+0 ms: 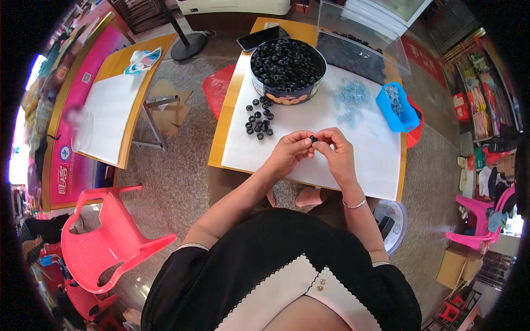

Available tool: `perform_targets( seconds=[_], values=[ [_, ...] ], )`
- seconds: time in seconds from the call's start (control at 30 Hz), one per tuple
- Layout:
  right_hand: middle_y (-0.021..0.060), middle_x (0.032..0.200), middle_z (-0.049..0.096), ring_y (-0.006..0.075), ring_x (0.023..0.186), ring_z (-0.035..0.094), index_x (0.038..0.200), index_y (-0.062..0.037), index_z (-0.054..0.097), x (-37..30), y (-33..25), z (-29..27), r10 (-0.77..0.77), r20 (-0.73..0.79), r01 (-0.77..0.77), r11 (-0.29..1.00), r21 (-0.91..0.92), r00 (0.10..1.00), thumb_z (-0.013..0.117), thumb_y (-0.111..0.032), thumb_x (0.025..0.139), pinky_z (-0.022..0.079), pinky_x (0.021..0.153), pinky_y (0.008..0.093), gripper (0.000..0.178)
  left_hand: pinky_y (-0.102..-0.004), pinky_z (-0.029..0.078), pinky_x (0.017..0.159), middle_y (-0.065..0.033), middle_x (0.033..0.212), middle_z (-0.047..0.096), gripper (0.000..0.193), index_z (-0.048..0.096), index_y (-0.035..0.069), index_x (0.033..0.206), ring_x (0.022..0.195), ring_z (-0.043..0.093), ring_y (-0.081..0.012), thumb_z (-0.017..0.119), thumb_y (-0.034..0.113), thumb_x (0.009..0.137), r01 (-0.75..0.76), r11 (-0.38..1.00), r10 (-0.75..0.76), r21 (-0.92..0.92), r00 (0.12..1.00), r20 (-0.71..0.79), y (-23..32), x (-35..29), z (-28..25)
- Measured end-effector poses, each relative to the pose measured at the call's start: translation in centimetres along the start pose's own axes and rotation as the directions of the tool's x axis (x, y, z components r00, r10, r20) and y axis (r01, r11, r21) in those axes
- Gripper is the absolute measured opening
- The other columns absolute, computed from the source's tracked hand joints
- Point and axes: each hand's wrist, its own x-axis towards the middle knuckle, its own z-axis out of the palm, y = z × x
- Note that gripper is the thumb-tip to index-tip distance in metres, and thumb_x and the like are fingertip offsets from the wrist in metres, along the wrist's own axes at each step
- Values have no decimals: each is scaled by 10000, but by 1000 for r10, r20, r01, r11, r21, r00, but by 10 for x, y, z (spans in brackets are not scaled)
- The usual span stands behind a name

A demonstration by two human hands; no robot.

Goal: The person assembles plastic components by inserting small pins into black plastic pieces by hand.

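My left hand (288, 154) pinches a small round black part (313, 139) between thumb and fingers, just above the near part of the white-covered table (370, 165). The fingertips of my right hand (338, 157) close on the same part from the other side; whether they also hold a second small piece is hidden. Several loose black round parts (258, 118) lie to the left of my hands. Behind them a round tub (287, 94) is heaped with more black parts (288, 60). Small clear pieces (353, 99) are spread beyond my right hand.
A blue plastic basket (407, 117) with clear pieces stands at the table's right edge. At the back are a phone (259, 38) and a clear-walled box (359, 55) with dark contents. A pink chair (107, 237) and a side table (110, 110) stand to the left.
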Motion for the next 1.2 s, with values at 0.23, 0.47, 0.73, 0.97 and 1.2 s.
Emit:
perform_targets(
  seconds=[0.23, 0.47, 0.73, 0.97, 1.2],
  values=[
    [34, 795, 599, 92, 749, 536, 900, 8, 621, 47, -12, -13, -108, -104, 84, 974, -211, 989, 571, -107, 854, 428, 672, 235, 133, -258, 472, 662, -86, 873, 600, 222, 541, -4, 1035, 722, 565, -142, 591, 129, 865, 41, 998, -41, -51, 999, 12, 3, -3, 1],
    [87, 784, 627, 286, 775, 585, 790, -97, 676, 174, 0, -1, -351, 147, 349, 633, -691, 925, 595, -147, 774, 443, 686, 400, 96, -261, 473, 653, -92, 877, 608, 204, 550, -14, 1010, 715, 569, -140, 602, 113, 859, 34, 999, -35, -33, 999, -10, -1, 2, 0],
    [119, 748, 651, 294, 796, 618, 732, -96, 696, 199, 8, 42, -86, 295, 307, 261, -915, 952, 653, -186, 714, 447, 695, 413, 101, -258, 474, 650, -79, 883, 614, 192, 565, 4, 1005, 725, 568, -125, 616, 101, 848, 48, 998, -49, -52, 998, -26, 0, 1, -1],
    [154, 811, 652, 332, 784, 630, 791, -92, 684, 207, 24, 32, -134, 248, 282, 432, -857, 959, 631, -130, 706, 484, 692, 430, 107, -260, 477, 654, -82, 889, 612, 172, 564, 6, 1002, 730, 568, -128, 601, 93, 858, 59, 995, -62, -78, 998, -33, 1, 0, 1],
    [151, 803, 649, 333, 795, 622, 784, -74, 668, 210, 21, 25, -78, 313, 307, 515, -800, 947, 608, -57, 682, 483, 687, 431, 120, -256, 480, 653, -85, 892, 615, 170, 565, 5, 1011, 733, 576, -131, 587, 92, 867, 40, 996, -41, -81, 999, -10, -1, 1, -1]
  ],
)
